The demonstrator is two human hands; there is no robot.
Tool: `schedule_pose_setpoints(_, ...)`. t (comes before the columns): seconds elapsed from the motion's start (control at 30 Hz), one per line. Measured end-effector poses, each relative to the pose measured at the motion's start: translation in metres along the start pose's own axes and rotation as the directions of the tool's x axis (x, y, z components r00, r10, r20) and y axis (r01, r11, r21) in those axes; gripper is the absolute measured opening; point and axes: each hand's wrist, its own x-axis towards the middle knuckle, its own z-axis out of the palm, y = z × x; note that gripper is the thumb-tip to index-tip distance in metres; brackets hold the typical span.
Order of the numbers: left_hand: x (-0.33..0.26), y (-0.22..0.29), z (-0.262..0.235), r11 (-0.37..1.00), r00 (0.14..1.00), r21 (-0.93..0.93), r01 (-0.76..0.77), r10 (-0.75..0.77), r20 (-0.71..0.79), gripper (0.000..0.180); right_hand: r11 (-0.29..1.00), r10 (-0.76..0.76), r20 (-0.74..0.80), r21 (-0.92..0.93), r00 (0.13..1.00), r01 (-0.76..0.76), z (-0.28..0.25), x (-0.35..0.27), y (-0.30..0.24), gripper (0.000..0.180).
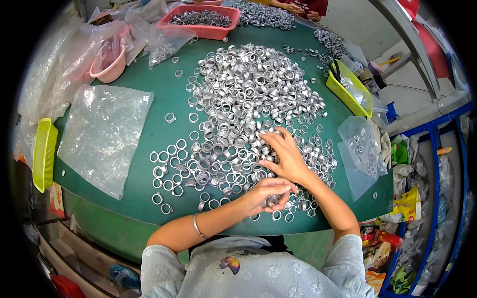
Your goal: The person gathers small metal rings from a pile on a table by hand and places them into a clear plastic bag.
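A large heap of silver metal rings (248, 84) covers the middle of the green table (169, 104), its near side spreading into loose single rings. Close to the table's front edge, my left hand (268, 192) is curled with a few metal rings (271, 200) partly showing under its fingers. Just beyond it, my right hand (285, 156) reaches over the near part of the heap. Its fingers are apart and the tips touch the rings there; nothing shows gripped between them.
A flat clear plastic bag (107, 134) lies to the left, beside a yellow-green basket (44, 155). Far left stand a pink bowl (110, 64) and a red tub (198, 31) of metal parts. At right are another basket (348, 89) and a bag of rings (358, 149). Another person's hands (303, 11) show at the far side.
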Motion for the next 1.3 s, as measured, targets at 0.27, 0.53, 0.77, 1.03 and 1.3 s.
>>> schedule_pose_setpoints(0.27,0.001,0.000,0.003,1.000,1.000,0.013,0.008,-0.009,0.009,0.027,0.947,-0.191,-0.014,0.262,0.982,0.188,-0.014,-0.048,0.002,0.035)
schedule_pose_setpoints(0.53,0.001,0.000,0.002,1.000,1.000,-0.004,0.030,-0.030,-0.009,0.027,0.985,0.161,-0.326,-0.001,0.932,-0.170,-0.012,0.026,0.062,0.018)
schedule_pose_setpoints(0.77,0.004,0.002,0.001,0.997,0.998,-0.079,0.003,-0.008,-0.068,0.037,0.936,0.230,-0.218,0.317,0.948,-0.154,-0.032,0.006,0.048,0.014)
schedule_pose_setpoints(1.03,0.003,-0.003,0.000,0.997,0.992,-0.062,-0.047,0.040,-0.116,0.036,0.789,0.251,0.023,0.574,0.968,-0.218,-0.058,-0.016,0.013,0.014)
schedule_pose_setpoints(1.3,0.000,-0.002,-0.003,0.974,0.985,0.161,0.160,-0.168,0.036,0.027,0.994,-0.102,0.161,0.064,0.982,0.093,-0.015,0.000,0.010,0.039)
